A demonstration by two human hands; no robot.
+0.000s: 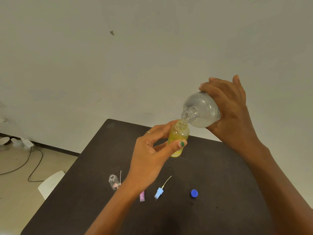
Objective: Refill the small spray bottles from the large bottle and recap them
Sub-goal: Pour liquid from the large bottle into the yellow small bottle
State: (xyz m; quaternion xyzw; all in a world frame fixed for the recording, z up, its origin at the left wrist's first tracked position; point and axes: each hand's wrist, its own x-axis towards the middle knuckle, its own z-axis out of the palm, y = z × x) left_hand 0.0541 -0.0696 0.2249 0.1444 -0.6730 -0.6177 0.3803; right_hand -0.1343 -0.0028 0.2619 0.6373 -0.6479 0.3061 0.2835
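Spillage threatens if the right hand (227, 107), gripping the big bottle (201, 110), tips its mouth off the yellow bottle (178, 138) pinched in the left hand (152, 150).

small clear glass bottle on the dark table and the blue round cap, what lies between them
In the head view, the left forearm crosses first, then the pink spray head and the light blue spray head.
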